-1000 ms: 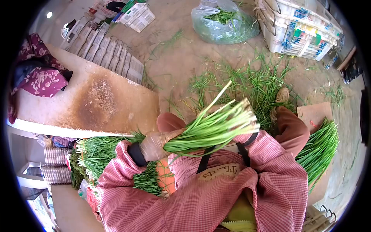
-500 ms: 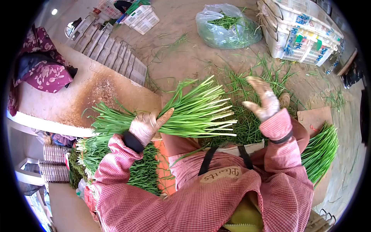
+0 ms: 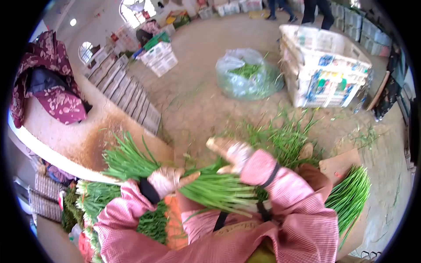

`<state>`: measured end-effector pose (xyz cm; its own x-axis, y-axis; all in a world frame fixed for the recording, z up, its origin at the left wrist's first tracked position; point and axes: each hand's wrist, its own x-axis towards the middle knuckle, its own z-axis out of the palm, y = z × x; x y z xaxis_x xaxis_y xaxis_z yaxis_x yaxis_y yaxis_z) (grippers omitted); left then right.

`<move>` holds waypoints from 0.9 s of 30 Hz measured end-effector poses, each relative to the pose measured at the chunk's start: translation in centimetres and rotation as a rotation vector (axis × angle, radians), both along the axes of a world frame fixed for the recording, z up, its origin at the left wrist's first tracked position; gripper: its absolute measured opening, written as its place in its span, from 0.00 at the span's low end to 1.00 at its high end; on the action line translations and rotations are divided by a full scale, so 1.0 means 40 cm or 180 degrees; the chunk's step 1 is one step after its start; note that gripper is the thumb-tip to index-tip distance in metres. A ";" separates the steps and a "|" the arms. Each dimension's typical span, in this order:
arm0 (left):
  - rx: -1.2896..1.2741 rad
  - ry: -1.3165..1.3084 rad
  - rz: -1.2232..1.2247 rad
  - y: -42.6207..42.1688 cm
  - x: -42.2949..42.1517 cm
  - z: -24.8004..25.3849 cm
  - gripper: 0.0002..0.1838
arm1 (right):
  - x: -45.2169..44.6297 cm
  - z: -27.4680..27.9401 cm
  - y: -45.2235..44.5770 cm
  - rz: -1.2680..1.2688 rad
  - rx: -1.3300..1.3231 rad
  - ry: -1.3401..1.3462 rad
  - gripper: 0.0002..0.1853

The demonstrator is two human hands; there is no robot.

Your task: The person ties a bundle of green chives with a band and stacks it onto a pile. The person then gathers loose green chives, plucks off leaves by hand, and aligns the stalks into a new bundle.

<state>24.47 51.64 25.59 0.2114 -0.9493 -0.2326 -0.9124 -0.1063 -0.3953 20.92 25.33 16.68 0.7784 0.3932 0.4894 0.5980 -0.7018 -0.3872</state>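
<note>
My left hand (image 3: pixel 165 180), in a pale glove, is wrapped round the middle of a bunch of green chives (image 3: pixel 215 193). Leafy tips stick out to the left of that fist, and the stalk ends fan out to the right, slightly blurred. My right hand (image 3: pixel 236 154), also gloved, is just above the stalks with its fingers stretched out and the thumb apart. Whether the thumb touches the stalks, I cannot tell. By my left forearm lie stacked chives (image 3: pixel 151 225). Another bunch of chives (image 3: pixel 351 195) rests at my right side on cardboard (image 3: pixel 344 161).
Loose chive leaves (image 3: pixel 287 142) litter the floor ahead. Beyond them are a clear plastic bag (image 3: pixel 239 85) of greens and stacked white crates (image 3: pixel 326 83). A ledge (image 3: pixel 98 118) with a patterned cloth (image 3: pixel 66 103) runs along the left. Other people's legs (image 3: pixel 315 12) show at the back.
My right hand has moved left, in over the bunch. The left hand keeps its grip on the chives. The view has tilted up, showing more of the room.
</note>
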 end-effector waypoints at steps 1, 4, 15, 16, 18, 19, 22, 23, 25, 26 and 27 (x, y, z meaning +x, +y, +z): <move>-0.0245 -0.0202 -0.0232 -0.003 0.010 -0.025 0.43 | 0.018 -0.022 0.027 0.0210 -0.0687 0.0865 0.28; -0.0155 0.0114 -0.0103 0.003 0.015 -0.016 0.49 | 0.006 -0.079 0.052 0.0170 -0.1244 0.0876 0.15; 0.0662 0.0967 0.1723 0.009 0.057 0.027 0.36 | -0.109 -0.242 -0.244 -0.1397 -0.1523 0.2304 0.12; 0.0133 0.1582 0.1778 0.031 0.075 0.045 0.25 | -0.149 -0.312 -0.295 -0.1632 -0.1845 0.2233 0.14; -0.0575 0.2560 0.2413 0.104 0.152 -0.034 0.18 | -0.172 -0.386 -0.346 -0.1419 -0.2255 0.3967 0.13; -0.0840 0.3141 0.2444 0.112 0.171 -0.037 0.17 | -0.180 -0.246 -0.278 -0.1963 -0.2173 0.4446 0.19; -0.1833 0.5098 0.3207 0.080 0.168 -0.045 0.19 | -0.132 -0.326 -0.157 -0.1252 -0.1723 0.4276 0.19; -0.1584 0.5346 0.3292 0.087 0.166 -0.057 0.22 | -0.131 -0.448 -0.116 -0.1555 -0.0647 0.3775 0.26; -0.1299 0.5555 0.3362 0.081 0.145 -0.074 0.25 | -0.081 -0.564 -0.003 -0.0864 0.1022 0.4094 0.30; -0.1373 0.6288 0.3255 0.063 0.115 -0.088 0.26 | -0.032 -0.789 0.084 -0.0426 0.2539 0.3907 0.29; -0.1444 0.7024 0.3131 0.049 0.077 -0.107 0.28 | -0.038 -0.713 0.121 0.0053 0.3735 0.4202 0.30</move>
<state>27.56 53.60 21.31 0.2666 -0.8062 -0.5282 0.5382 -0.3301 0.7755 19.38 30.17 -11.83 0.8510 0.3398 -0.4003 -0.4974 0.2773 -0.8220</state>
